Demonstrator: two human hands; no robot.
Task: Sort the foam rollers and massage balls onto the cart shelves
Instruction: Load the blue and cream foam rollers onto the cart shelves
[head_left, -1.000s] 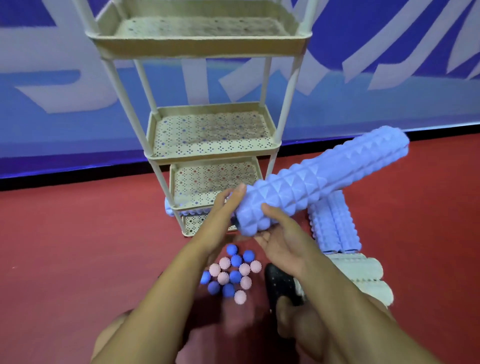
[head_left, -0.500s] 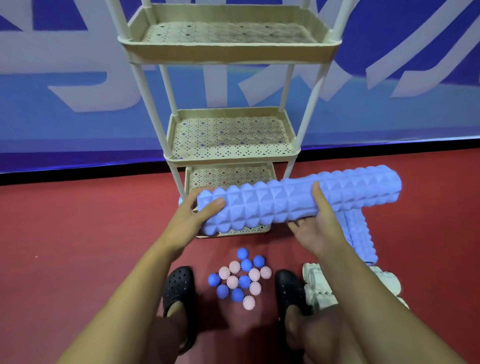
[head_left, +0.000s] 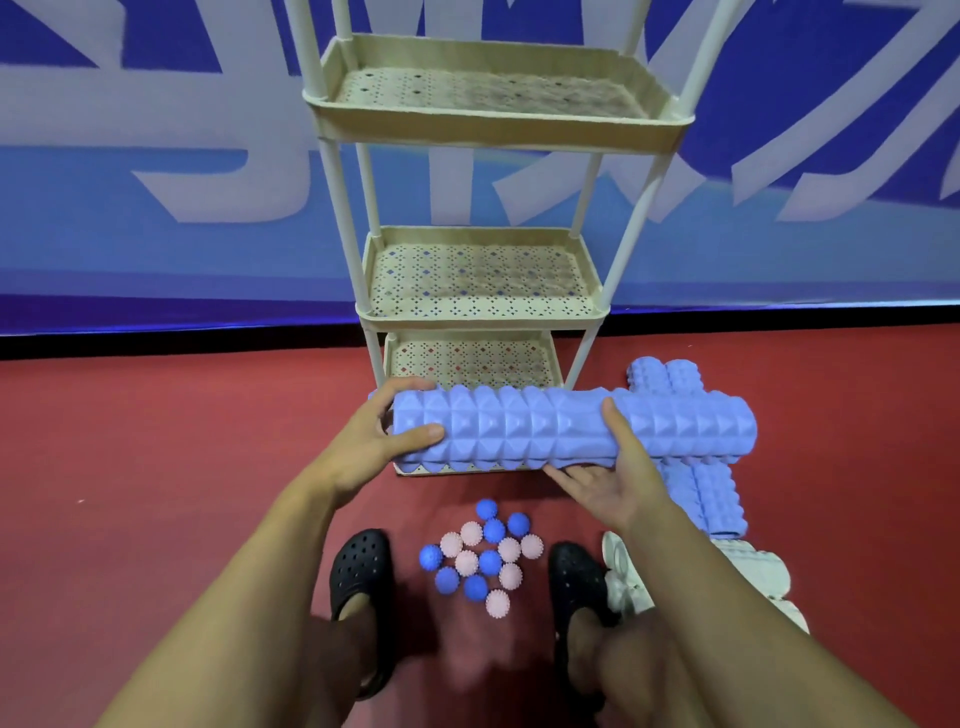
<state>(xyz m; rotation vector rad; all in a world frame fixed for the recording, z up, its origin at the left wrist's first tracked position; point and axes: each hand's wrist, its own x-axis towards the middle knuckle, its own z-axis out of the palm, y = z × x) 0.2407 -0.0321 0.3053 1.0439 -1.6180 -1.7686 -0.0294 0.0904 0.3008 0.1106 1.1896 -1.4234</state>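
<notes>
In front of the cart's (head_left: 483, 312) lowest shelf, a long blue foam roller (head_left: 571, 428) lay level across both hands. Left hand (head_left: 374, 441) had its grip wrapped round the roller's left end; right hand (head_left: 618, 478) cupped it from below, thumb up over the front. Blue & pink massage balls (head_left: 483, 556) sat clustered on the floor between the black clogs (head_left: 361, 571); more rollers (head_left: 711, 499) lay at right.

the red floor (head_left: 156, 467) bears the cart (head_left: 483, 306), clustered massage balls (head_left: 483, 558), and foam rollers (head_left: 711, 499) at right.
</notes>
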